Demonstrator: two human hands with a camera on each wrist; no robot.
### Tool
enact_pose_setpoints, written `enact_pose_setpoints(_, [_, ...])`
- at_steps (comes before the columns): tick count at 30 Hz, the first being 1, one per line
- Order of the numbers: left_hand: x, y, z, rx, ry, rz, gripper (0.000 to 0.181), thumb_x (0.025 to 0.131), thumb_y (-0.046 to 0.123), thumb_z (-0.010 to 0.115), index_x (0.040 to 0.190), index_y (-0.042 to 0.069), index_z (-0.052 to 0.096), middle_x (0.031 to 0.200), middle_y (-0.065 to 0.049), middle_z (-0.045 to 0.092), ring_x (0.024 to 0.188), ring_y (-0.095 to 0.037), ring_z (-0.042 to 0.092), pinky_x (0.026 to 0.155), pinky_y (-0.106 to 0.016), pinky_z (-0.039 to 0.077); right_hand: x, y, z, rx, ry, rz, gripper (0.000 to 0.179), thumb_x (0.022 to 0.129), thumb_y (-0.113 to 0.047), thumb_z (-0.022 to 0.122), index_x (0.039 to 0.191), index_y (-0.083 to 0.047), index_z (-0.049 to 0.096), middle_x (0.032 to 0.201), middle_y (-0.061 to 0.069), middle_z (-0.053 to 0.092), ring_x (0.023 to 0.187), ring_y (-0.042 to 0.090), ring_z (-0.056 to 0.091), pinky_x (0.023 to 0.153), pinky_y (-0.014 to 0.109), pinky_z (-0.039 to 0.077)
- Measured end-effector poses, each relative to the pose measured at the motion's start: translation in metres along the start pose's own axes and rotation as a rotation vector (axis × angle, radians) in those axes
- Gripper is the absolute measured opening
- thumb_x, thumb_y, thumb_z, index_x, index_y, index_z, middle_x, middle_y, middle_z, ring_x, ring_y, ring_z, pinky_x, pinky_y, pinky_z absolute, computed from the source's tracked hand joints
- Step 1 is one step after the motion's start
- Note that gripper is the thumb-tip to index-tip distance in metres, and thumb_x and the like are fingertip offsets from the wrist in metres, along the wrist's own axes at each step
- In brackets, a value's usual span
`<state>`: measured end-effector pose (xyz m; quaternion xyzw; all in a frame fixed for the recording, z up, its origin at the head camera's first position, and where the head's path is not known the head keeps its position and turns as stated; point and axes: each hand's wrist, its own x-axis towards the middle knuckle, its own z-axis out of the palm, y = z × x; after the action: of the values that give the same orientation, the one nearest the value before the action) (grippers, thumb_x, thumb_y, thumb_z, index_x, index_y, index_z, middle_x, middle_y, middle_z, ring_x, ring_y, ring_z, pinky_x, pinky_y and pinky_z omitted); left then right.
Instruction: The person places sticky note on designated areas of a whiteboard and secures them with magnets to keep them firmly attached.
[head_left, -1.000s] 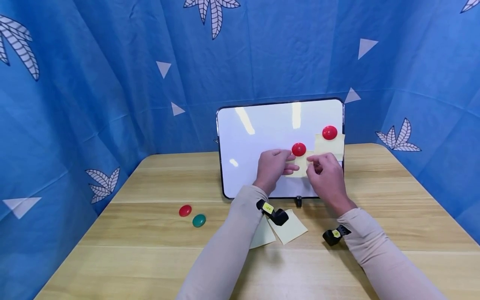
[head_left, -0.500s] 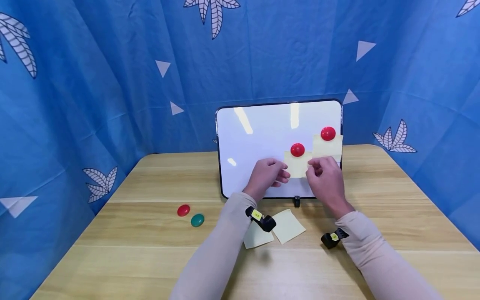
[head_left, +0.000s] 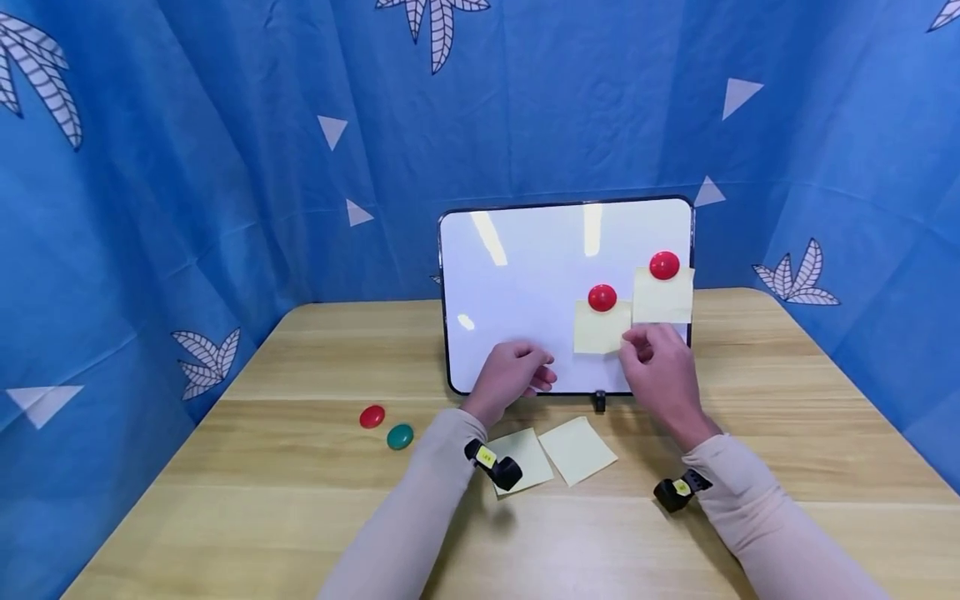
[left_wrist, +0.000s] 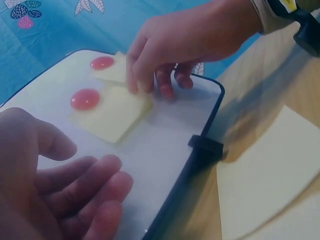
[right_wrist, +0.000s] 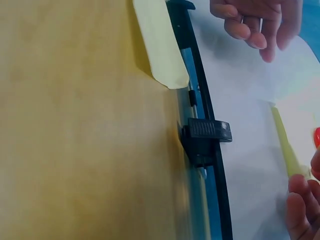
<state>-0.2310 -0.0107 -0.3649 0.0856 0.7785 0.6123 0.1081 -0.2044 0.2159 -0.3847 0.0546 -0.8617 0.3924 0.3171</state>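
A whiteboard (head_left: 510, 283) stands upright on the table. On its right half hang two pale yellow sticky notes, each under a red round magnet: the lower note (head_left: 600, 329) with its magnet (head_left: 602, 297), the upper note (head_left: 663, 298) with its magnet (head_left: 664, 265). My right hand (head_left: 663, 371) pinches the lower note at its right edge; in the right wrist view that note (right_wrist: 285, 142) bows away from the board near the fingertips. My left hand (head_left: 513, 379), holding nothing, is in front of the board's lower part, its fingers loosely bent in the left wrist view.
Two more sticky notes, a left one (head_left: 521, 458) and a right one (head_left: 577, 450), lie on the table before the board. To their left lie a red magnet (head_left: 372, 417) and a green magnet (head_left: 400, 436). A black clip (head_left: 599, 401) sits at the board's bottom edge.
My left hand has drawn back from the lower note, moving left and down. My right hand stays at that note's right edge and has lowered slightly.
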Motion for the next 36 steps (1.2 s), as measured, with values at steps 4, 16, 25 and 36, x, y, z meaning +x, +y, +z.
enact_pose_setpoints(4, [-0.006, -0.004, -0.006, -0.011, -0.003, -0.002, 0.024, 0.097, 0.024, 0.059, 0.1, 0.004, 0.072, 0.082, -0.006, 0.073, 0.072, -0.017, 0.07, 0.069, -0.037, 0.056, -0.004, -0.004, -0.001, -0.001, -0.025, 0.031, 0.014, 0.094, -0.005, 0.059, 0.102, 0.002, 0.068, 0.101, 0.013, 0.059, 0.085, 0.025, 0.056, 0.074, 0.037, 0.047])
enact_pose_setpoints(16, [-0.02, -0.021, -0.013, -0.004, -0.02, 0.034, 0.02, 0.098, 0.019, 0.063, 0.101, 0.001, 0.071, 0.083, -0.009, 0.072, 0.073, -0.024, 0.069, 0.065, -0.031, 0.056, -0.018, -0.008, -0.009, 0.032, -0.072, 0.036, 0.013, 0.095, -0.008, 0.059, 0.099, 0.0, 0.069, 0.098, 0.009, 0.06, 0.081, 0.021, 0.056, 0.068, 0.023, 0.045])
enact_pose_setpoints(25, [-0.032, -0.028, -0.025, 0.084, 0.005, 0.052, 0.019, 0.099, 0.017, 0.059, 0.101, 0.004, 0.073, 0.087, -0.012, 0.072, 0.077, -0.026, 0.07, 0.07, -0.038, 0.057, -0.027, -0.012, -0.01, 0.054, -0.308, 0.17, 0.017, 0.098, -0.015, 0.057, 0.103, -0.005, 0.069, 0.097, 0.007, 0.064, 0.086, 0.023, 0.056, 0.076, 0.036, 0.049])
enact_pose_setpoints(36, [-0.042, -0.031, -0.038, 0.385, 0.068, 0.21, 0.02, 0.101, 0.024, 0.059, 0.1, 0.012, 0.074, 0.081, 0.001, 0.069, 0.078, -0.018, 0.065, 0.073, -0.036, 0.052, -0.032, -0.016, -0.014, -0.009, -0.571, 0.182, 0.016, 0.098, -0.019, 0.062, 0.104, -0.008, 0.071, 0.094, 0.002, 0.066, 0.086, 0.021, 0.056, 0.077, 0.037, 0.048])
